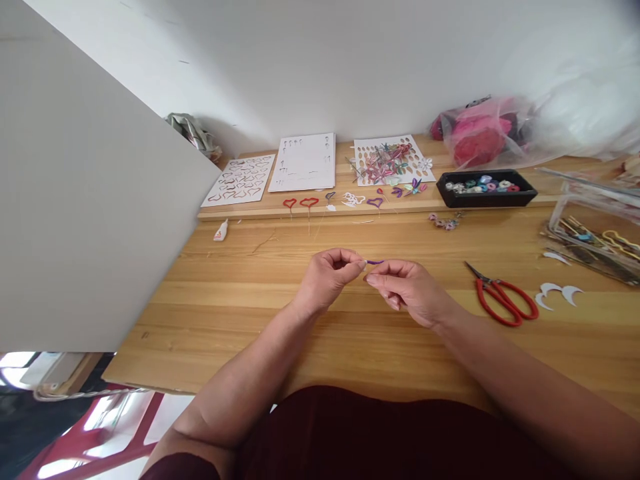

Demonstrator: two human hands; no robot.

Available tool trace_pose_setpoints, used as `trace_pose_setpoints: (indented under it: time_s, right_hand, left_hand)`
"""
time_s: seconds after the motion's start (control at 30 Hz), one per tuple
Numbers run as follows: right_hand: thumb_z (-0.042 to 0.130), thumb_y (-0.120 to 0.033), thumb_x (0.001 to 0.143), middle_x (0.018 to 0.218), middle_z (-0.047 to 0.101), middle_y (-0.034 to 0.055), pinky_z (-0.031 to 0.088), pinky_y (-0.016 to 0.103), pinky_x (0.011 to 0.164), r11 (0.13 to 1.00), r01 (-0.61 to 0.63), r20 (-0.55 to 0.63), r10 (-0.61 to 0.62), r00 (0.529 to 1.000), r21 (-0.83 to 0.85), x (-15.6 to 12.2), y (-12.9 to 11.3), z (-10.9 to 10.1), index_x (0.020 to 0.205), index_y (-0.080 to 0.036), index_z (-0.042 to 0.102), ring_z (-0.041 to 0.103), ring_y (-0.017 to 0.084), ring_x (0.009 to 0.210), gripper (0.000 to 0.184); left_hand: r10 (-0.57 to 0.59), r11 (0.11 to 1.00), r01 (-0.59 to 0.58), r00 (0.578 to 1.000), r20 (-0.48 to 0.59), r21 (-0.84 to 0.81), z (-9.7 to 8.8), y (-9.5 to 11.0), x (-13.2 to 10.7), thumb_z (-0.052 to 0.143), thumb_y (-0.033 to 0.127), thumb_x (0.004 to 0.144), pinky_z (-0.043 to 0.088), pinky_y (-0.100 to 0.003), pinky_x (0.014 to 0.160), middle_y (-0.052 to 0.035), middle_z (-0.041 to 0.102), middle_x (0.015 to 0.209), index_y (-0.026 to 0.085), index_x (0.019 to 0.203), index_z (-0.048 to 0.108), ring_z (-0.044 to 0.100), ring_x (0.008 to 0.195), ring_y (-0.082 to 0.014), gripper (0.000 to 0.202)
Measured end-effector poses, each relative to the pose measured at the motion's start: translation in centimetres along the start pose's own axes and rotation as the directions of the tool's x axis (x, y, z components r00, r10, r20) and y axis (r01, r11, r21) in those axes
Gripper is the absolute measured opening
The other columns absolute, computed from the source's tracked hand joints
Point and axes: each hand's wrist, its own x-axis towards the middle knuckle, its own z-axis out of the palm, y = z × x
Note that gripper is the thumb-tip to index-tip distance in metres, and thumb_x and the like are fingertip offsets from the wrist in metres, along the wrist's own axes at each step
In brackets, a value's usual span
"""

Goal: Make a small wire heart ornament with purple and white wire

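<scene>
A small, narrow purple piece (375, 262) is stretched between my fingertips above the wooden table, partly covered by them. Its kind is too small to make out. My left hand (331, 275) pinches the piece's left end between thumb and forefinger. From the other side, my right hand (406, 288) is closed with its fingertips at the right end. On the ledge just beyond lie a purple heart-shaped outline (375, 202) and two red heart-shaped outlines (309, 202) on thin stems. Red-handled scissors (504, 297) rest to the right of my right hand.
White cut-out sheets (302, 163) and shiny flowers (390, 163) lie along the back ledge. A black tray (487, 199) holds coloured spools. At right are a clear box (595, 207) and white crescents (571, 295); at left, a small white glue bottle (221, 231) and a grey partition (100, 187).
</scene>
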Motion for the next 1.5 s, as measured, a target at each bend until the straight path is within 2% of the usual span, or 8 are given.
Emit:
trace_pose_setpoints:
  time_s: [0.2, 0.4, 0.47, 0.57, 0.8, 1.3, 1.4, 1.5]
  right_hand:
    - [0.073, -0.041, 0.079, 0.054, 0.051, -0.0037, 0.028, 0.024, 0.043, 0.933, 0.183, -0.033, -0.203, 0.979, -0.309, -0.8, -0.6, 0.5, 0.074, -0.017, 0.07, 0.038, 0.008, 0.045, 0.025]
    - [0.067, -0.032, 0.084, 0.053, 0.045, -0.0049, 0.029, 0.025, 0.049, 0.689, 0.355, -0.071, -0.508, 0.858, -0.632, -1.6, -1.6, 0.1, 0.078, -0.018, 0.074, 0.036, 0.009, 0.05, 0.016]
    - [0.066, -0.03, 0.085, 0.052, 0.047, -0.0046, 0.03, 0.025, 0.049, 0.636, 0.368, -0.066, -0.551, 0.832, -0.678, -1.7, -1.9, -0.2, 0.079, -0.018, 0.074, 0.037, 0.009, 0.05, 0.015]
    - [0.066, -0.03, 0.086, 0.056, 0.053, -0.0031, 0.031, 0.026, 0.049, 0.612, 0.37, -0.053, -0.56, 0.827, -0.699, -1.6, -2.1, -0.6, 0.081, -0.018, 0.075, 0.04, 0.01, 0.051, 0.016]
    - [0.067, -0.031, 0.085, 0.063, 0.064, -0.0001, 0.033, 0.026, 0.052, 0.633, 0.371, -0.032, -0.531, 0.847, -0.68, -1.2, -2.1, -1.0, 0.083, -0.018, 0.076, 0.044, 0.011, 0.054, 0.016]
    - [0.069, -0.036, 0.083, 0.063, 0.064, 0.0005, 0.032, 0.027, 0.052, 0.707, 0.333, -0.034, -0.451, 0.892, -0.624, -0.9, -2.2, -1.2, 0.079, -0.017, 0.076, 0.043, 0.011, 0.055, 0.02]
    - [0.071, -0.038, 0.08, 0.061, 0.062, -0.0001, 0.031, 0.026, 0.052, 0.769, 0.305, -0.021, -0.382, 0.924, -0.561, -0.6, -2.1, -1.5, 0.079, -0.017, 0.076, 0.043, 0.01, 0.055, 0.022]
    - [0.076, -0.043, 0.076, 0.058, 0.059, -0.0008, 0.03, 0.025, 0.049, 0.881, 0.226, 0.003, -0.247, 0.969, -0.416, -0.1, -2.1, -1.8, 0.077, -0.016, 0.074, 0.042, 0.009, 0.052, 0.027]
  left_hand:
    - [0.127, 0.966, -0.118, 0.992, -0.024, 0.232, -0.2, -0.1, 0.0, 0.075, 0.029, 0.073, 0.042, -0.023, 0.064, -0.0041, 0.067, 0.084, 0.014, 0.074, 0.068, 0.057, 0.072, -0.0107, 0.016]
    - [0.05, 0.958, -0.061, 0.998, 0.048, 0.28, -0.2, 0.2, -0.2, 0.075, 0.032, 0.073, 0.04, -0.023, 0.06, -0.0037, 0.067, 0.08, 0.013, 0.076, 0.068, 0.053, 0.064, -0.0093, 0.02]
    - [0.01, 0.966, -0.03, 0.997, 0.079, 0.258, -0.2, 0.4, -0.3, 0.076, 0.033, 0.072, 0.039, -0.023, 0.059, -0.003, 0.067, 0.076, 0.013, 0.076, 0.068, 0.051, 0.062, -0.0089, 0.022]
    - [-0.046, 0.974, 0.017, 0.991, 0.123, 0.227, -0.2, 0.7, -0.4, 0.078, 0.033, 0.069, 0.037, -0.024, 0.058, -0.002, 0.065, 0.072, 0.013, 0.073, 0.067, 0.049, 0.061, -0.0086, 0.023]
    - [-0.093, 0.971, 0.047, 0.978, 0.189, 0.236, -0.4, 0.7, -0.5, 0.078, 0.033, 0.07, 0.037, -0.025, 0.061, -0.0011, 0.062, 0.07, 0.013, 0.075, 0.067, 0.048, 0.062, -0.0091, 0.023]
    - [-0.112, 0.968, 0.054, 0.967, 0.228, 0.245, -0.5, 0.9, -0.6, 0.077, 0.033, 0.071, 0.037, -0.024, 0.06, -0.0029, 0.064, 0.074, 0.013, 0.075, 0.069, 0.051, 0.066, -0.0101, 0.023]
    - [-0.127, 0.972, 0.073, 0.963, 0.24, 0.222, -0.5, 0.9, -0.6, 0.078, 0.033, 0.07, 0.038, -0.025, 0.061, -0.0032, 0.065, 0.073, 0.013, 0.074, 0.069, 0.052, 0.065, -0.0104, 0.022]
    - [-0.136, 0.981, 0.092, 0.955, 0.262, 0.171, -0.5, 0.9, -0.7, 0.08, 0.031, 0.069, 0.039, -0.025, 0.062, -0.0032, 0.066, 0.072, 0.013, 0.074, 0.07, 0.053, 0.065, -0.0104, 0.022]
